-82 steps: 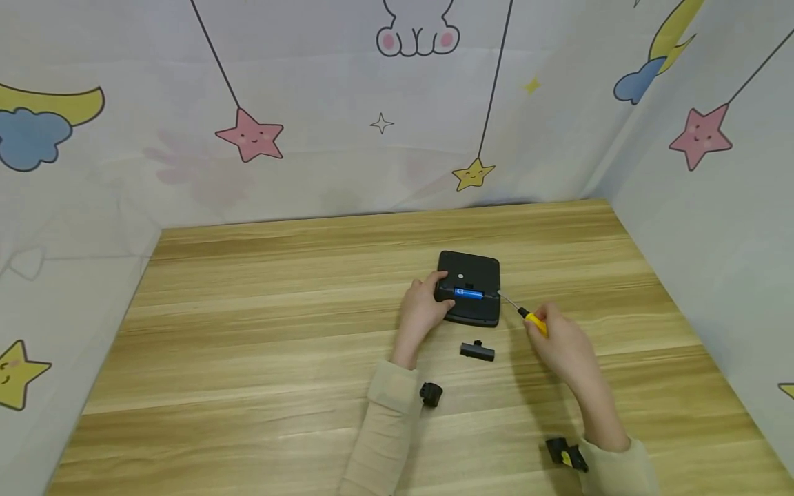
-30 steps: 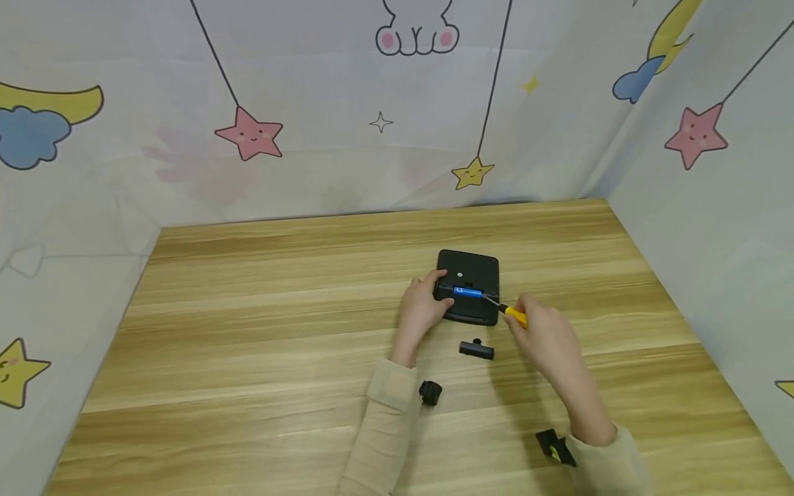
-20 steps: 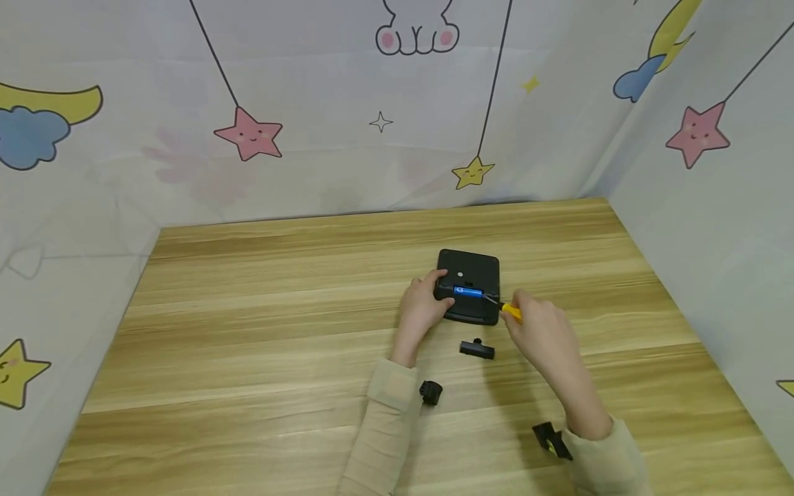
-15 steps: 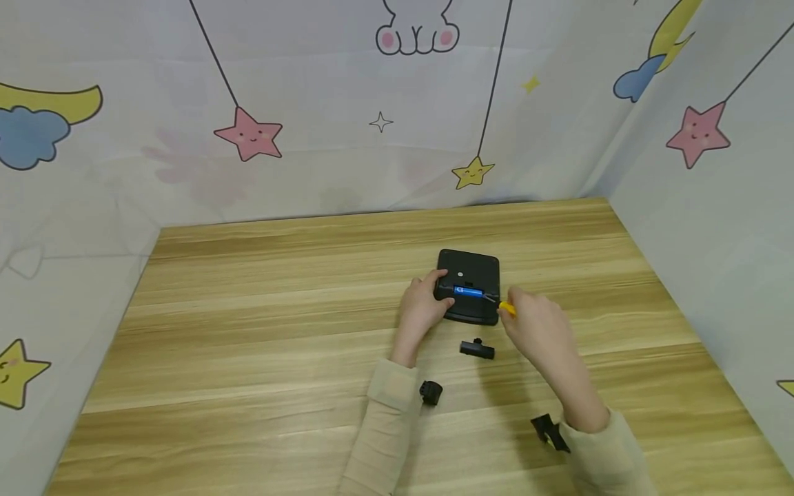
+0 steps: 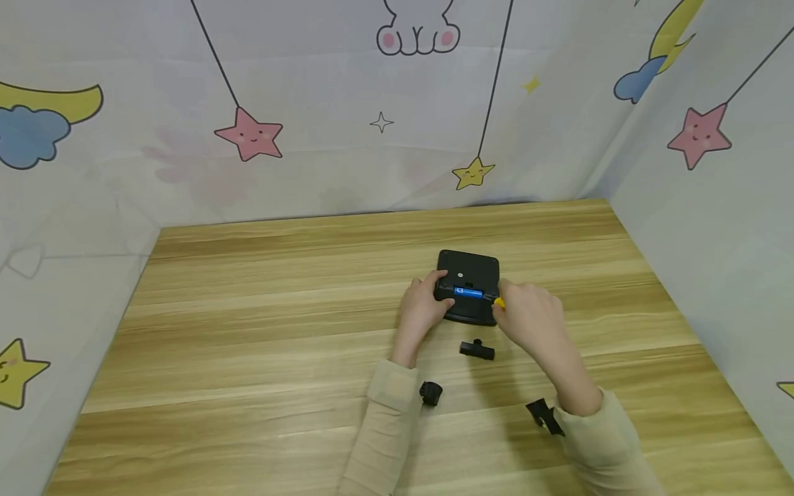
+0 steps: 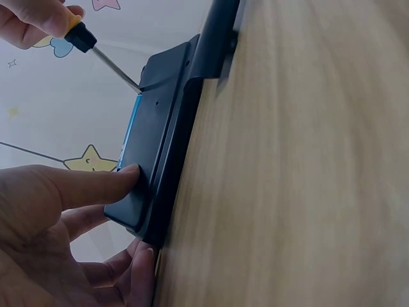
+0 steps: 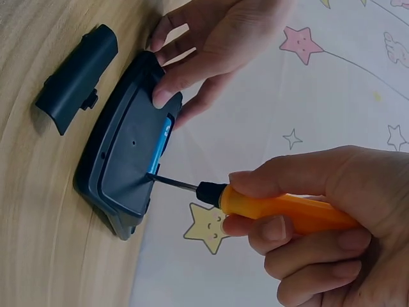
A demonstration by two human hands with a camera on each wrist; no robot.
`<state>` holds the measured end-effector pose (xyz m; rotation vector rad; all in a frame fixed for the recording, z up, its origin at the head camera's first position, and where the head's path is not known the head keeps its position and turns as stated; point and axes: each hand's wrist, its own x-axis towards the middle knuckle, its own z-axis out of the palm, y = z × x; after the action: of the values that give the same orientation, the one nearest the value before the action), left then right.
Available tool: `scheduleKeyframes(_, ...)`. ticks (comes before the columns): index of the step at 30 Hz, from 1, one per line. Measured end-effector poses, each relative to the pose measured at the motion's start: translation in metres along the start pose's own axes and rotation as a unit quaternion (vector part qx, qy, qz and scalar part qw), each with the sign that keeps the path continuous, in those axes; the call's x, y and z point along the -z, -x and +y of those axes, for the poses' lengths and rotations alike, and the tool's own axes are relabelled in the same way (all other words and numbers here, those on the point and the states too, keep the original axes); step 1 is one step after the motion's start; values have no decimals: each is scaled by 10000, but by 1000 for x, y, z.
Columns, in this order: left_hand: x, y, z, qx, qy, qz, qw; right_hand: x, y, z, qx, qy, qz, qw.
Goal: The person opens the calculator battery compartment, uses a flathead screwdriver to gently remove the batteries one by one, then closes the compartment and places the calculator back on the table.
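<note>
A black calculator-like device (image 5: 469, 264) lies back side up on the table, its battery slot uncovered. Inside the slot sits a blue battery (image 5: 468, 293). My left hand (image 5: 422, 306) grips the device's left edge, thumb (image 6: 108, 184) on its back and fingers around the side. With my right hand (image 5: 532, 318) I hold a yellow-handled screwdriver (image 7: 284, 211), fingers curled round the handle. Its metal tip touches the slot at the battery's right end, as the right wrist view shows. The head view hides most of the screwdriver behind my right hand.
A black battery cover (image 5: 477, 351) lies on the wooden table (image 5: 260, 331) just in front of the device. Black wrist-worn pieces show at the left cuff (image 5: 393, 389) and the right cuff (image 5: 589, 427). A printed cloth wall (image 5: 322, 179) stands behind the table.
My right hand has brought the screwdriver from the device's right edge to the battery's end, then edged further left and up. The left hand and the device stay in place.
</note>
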<state>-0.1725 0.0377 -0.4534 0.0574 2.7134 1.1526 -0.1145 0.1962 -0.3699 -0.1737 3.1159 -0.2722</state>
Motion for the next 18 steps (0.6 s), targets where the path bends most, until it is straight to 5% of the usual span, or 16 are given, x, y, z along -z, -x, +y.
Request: scheduleKeyframes(18, 0, 0, -2, -93, -7, -76, 9999, -16, -2, 53, 600, -1311, -38, 9895)
